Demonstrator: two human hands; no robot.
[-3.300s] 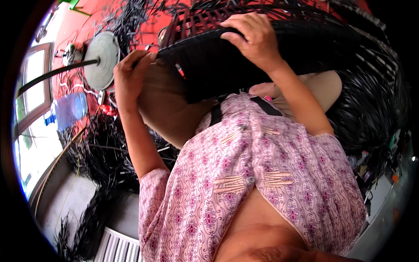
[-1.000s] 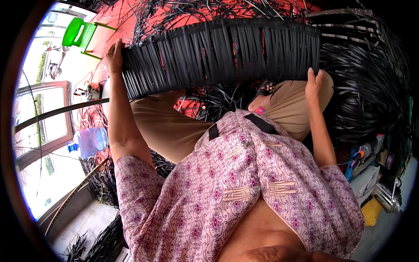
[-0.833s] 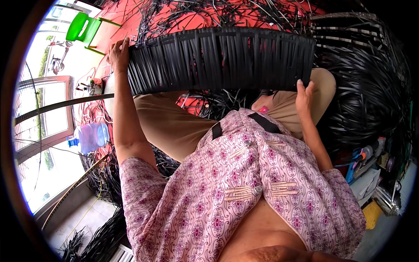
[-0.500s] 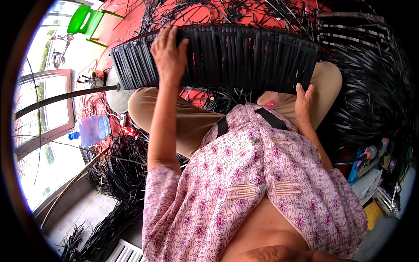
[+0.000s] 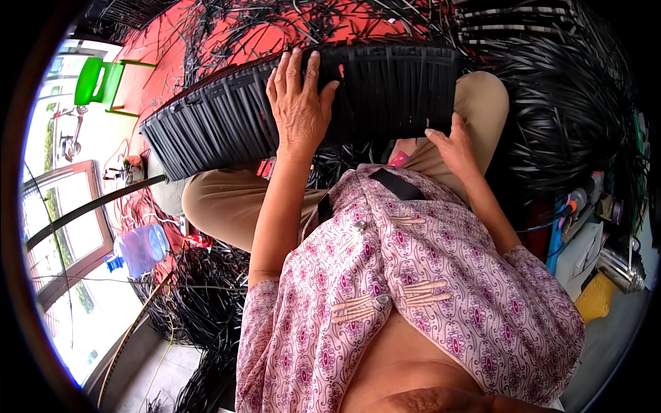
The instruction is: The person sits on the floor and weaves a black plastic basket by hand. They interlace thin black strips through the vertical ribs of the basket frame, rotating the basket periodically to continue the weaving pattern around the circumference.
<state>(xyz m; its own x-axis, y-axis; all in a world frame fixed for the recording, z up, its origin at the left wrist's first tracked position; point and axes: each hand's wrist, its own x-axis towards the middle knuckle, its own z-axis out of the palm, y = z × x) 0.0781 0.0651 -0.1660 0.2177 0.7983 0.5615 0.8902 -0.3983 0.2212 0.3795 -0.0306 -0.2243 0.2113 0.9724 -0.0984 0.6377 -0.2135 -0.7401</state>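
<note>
A long black panel (image 5: 392, 93) of closely wrapped flat strips lies across my bent legs, its left end lower than its right. My left hand (image 5: 300, 103) rests flat on its upper face near the middle, fingers spread and pointing at the far edge. At the panel's near right corner is my right hand (image 5: 454, 148), thumb and forefinger apart by the edge. Its other fingers are mostly out of sight, and I see no grip on the panel.
A thick heap of black strips (image 5: 564, 117) lies at my right, with more scattered over the red floor (image 5: 255, 31) ahead. To my left are a clear blue water bottle (image 5: 141, 249), a green chair (image 5: 100, 84) and a dark curved rod (image 5: 96, 206).
My left hand has slid right along the panel, from its left part to near its middle. The panel sits further left in view and tilts down more at its left end.
</note>
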